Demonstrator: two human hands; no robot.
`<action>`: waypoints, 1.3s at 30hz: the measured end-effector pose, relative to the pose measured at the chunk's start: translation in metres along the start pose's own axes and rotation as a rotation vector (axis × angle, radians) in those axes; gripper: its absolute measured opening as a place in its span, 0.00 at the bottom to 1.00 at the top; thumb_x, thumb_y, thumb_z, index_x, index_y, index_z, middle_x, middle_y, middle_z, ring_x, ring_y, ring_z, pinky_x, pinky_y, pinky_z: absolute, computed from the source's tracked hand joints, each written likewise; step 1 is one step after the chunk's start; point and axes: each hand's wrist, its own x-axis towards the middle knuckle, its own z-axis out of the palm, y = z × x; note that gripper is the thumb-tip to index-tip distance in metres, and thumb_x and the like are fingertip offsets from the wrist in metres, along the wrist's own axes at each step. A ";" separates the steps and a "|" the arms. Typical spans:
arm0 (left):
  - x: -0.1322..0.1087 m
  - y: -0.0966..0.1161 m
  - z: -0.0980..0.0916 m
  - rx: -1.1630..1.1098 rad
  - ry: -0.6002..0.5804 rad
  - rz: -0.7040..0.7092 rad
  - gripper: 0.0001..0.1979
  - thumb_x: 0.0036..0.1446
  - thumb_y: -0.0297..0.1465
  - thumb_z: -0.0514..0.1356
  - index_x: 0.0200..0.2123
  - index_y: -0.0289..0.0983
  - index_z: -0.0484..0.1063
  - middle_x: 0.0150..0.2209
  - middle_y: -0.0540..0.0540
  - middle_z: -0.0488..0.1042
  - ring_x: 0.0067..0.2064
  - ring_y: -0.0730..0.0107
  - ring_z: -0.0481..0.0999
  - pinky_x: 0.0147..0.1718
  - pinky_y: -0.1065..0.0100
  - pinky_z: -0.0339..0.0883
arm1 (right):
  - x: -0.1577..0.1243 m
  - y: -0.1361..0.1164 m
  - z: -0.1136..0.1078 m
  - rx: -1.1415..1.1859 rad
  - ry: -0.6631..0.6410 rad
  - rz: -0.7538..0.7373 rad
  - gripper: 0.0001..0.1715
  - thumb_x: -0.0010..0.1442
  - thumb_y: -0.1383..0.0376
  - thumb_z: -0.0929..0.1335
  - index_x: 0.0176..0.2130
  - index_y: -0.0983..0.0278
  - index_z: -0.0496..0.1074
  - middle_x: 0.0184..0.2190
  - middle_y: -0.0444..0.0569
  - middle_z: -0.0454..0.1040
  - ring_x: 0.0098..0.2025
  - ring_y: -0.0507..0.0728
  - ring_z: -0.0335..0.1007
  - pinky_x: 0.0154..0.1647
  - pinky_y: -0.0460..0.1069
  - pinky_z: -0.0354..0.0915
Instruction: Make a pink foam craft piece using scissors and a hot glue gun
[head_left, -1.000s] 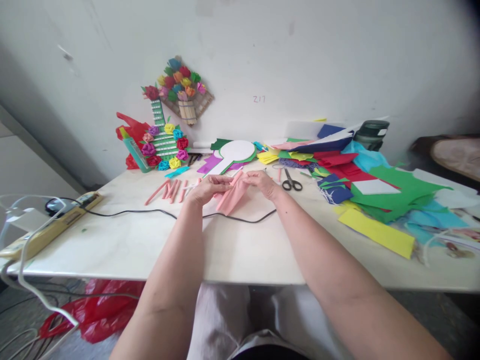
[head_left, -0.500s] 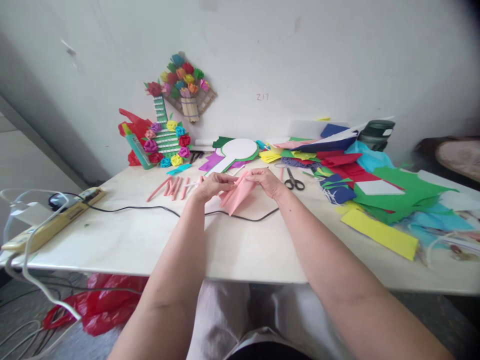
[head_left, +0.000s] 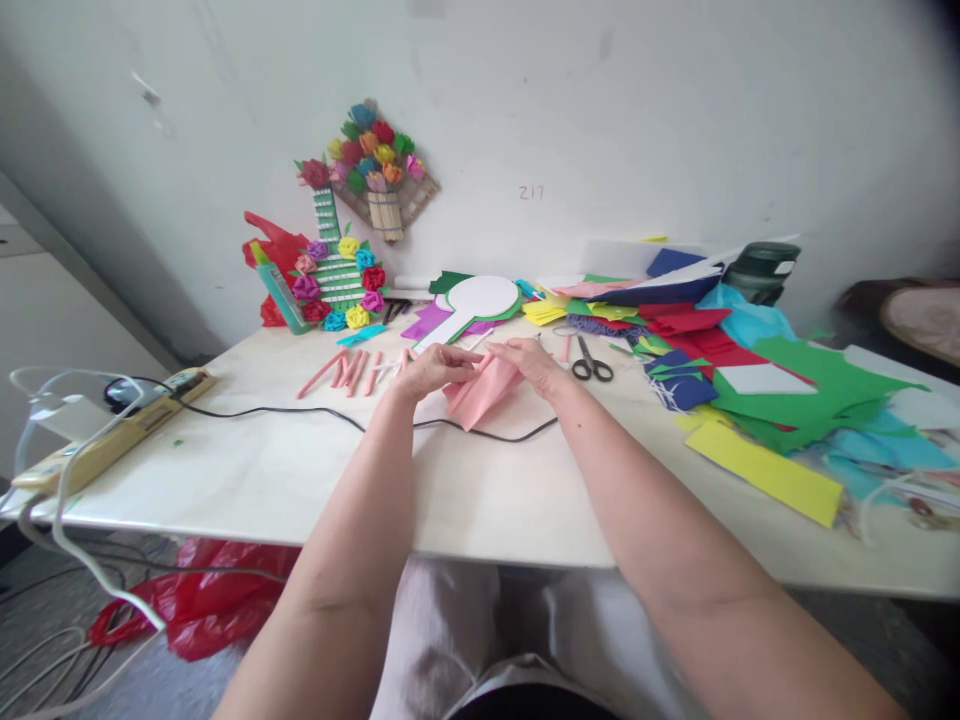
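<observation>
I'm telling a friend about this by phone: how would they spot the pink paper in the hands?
Start at the white table, where a black cable runs across. Just beyond that cable, the left hand and right hand hold the pink paper. Unlike the slender pink rolls lying to its left, its near part spreads as a broad sheet.

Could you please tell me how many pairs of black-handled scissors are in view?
1: the scissors lie on the table, just to the right of the right hand. Others could be hidden under the paper pile.
</observation>
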 end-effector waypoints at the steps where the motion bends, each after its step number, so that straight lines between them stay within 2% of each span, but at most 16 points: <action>1: 0.001 -0.001 0.000 0.002 -0.006 -0.005 0.19 0.38 0.31 0.67 0.37 0.33 0.78 0.21 0.48 0.73 0.22 0.75 0.66 0.22 0.71 0.59 | 0.000 0.001 0.001 -0.010 -0.011 0.004 0.18 0.43 0.53 0.70 0.22 0.65 0.66 0.16 0.39 0.58 0.22 0.49 0.52 0.25 0.46 0.50; 5: 0.002 -0.002 0.001 0.030 -0.025 -0.008 0.18 0.38 0.30 0.67 0.37 0.34 0.78 0.23 0.47 0.74 0.24 0.74 0.68 0.25 0.70 0.61 | 0.002 0.002 0.005 -0.008 -0.020 0.032 0.15 0.42 0.56 0.71 0.23 0.66 0.68 0.16 0.39 0.60 0.21 0.49 0.54 0.24 0.46 0.52; 10: -0.002 0.003 0.001 0.048 0.025 -0.023 0.17 0.39 0.33 0.67 0.35 0.32 0.78 0.21 0.48 0.71 0.21 0.77 0.64 0.19 0.73 0.54 | 0.003 0.002 0.006 0.047 0.083 0.004 0.16 0.42 0.56 0.70 0.21 0.66 0.68 0.15 0.40 0.61 0.20 0.48 0.54 0.24 0.45 0.52; 14: -0.003 0.001 -0.002 0.003 0.081 -0.003 0.18 0.38 0.35 0.67 0.35 0.32 0.78 0.25 0.46 0.74 0.24 0.76 0.67 0.21 0.73 0.55 | 0.005 0.002 0.004 0.106 0.161 -0.019 0.19 0.39 0.54 0.71 0.19 0.65 0.65 0.15 0.38 0.60 0.21 0.48 0.53 0.25 0.46 0.51; 22: -0.002 -0.007 -0.008 -0.054 0.057 -0.047 0.18 0.39 0.35 0.67 0.36 0.33 0.77 0.28 0.46 0.75 0.26 0.75 0.68 0.23 0.74 0.56 | 0.006 0.003 0.003 0.216 0.196 -0.036 0.21 0.36 0.54 0.73 0.18 0.64 0.62 0.15 0.37 0.56 0.22 0.48 0.51 0.26 0.46 0.49; 27: -0.002 -0.007 -0.009 -0.072 0.059 -0.059 0.19 0.38 0.35 0.68 0.36 0.33 0.77 0.26 0.47 0.75 0.23 0.76 0.67 0.20 0.74 0.54 | 0.005 0.002 0.003 0.200 0.206 -0.044 0.21 0.37 0.52 0.72 0.19 0.64 0.64 0.17 0.39 0.61 0.24 0.49 0.55 0.28 0.47 0.52; 31: -0.001 -0.009 -0.009 -0.104 0.089 -0.019 0.20 0.38 0.34 0.68 0.38 0.33 0.77 0.25 0.47 0.74 0.24 0.76 0.67 0.22 0.74 0.55 | 0.004 -0.001 0.002 0.176 0.156 0.011 0.23 0.37 0.50 0.72 0.28 0.64 0.72 0.28 0.45 0.72 0.33 0.54 0.64 0.36 0.49 0.57; 33: -0.001 -0.010 -0.010 -0.122 0.092 -0.005 0.21 0.38 0.34 0.68 0.39 0.33 0.76 0.25 0.47 0.74 0.25 0.76 0.68 0.22 0.74 0.55 | 0.004 -0.001 0.001 0.144 0.127 0.061 0.25 0.36 0.50 0.73 0.31 0.64 0.74 0.33 0.47 0.74 0.37 0.56 0.66 0.39 0.50 0.57; 36: -0.002 -0.009 -0.010 -0.113 0.098 0.002 0.21 0.38 0.34 0.68 0.40 0.33 0.76 0.24 0.48 0.73 0.24 0.77 0.66 0.21 0.75 0.54 | 0.003 -0.002 -0.002 0.107 0.067 0.115 0.23 0.34 0.52 0.74 0.29 0.65 0.75 0.32 0.47 0.75 0.38 0.57 0.67 0.40 0.51 0.57; 39: -0.003 -0.007 -0.009 -0.070 0.103 0.002 0.21 0.38 0.34 0.68 0.39 0.33 0.76 0.22 0.50 0.71 0.22 0.79 0.64 0.19 0.75 0.51 | 0.000 -0.005 -0.005 0.120 -0.044 0.082 0.21 0.38 0.52 0.73 0.28 0.65 0.77 0.29 0.47 0.76 0.34 0.56 0.67 0.37 0.50 0.58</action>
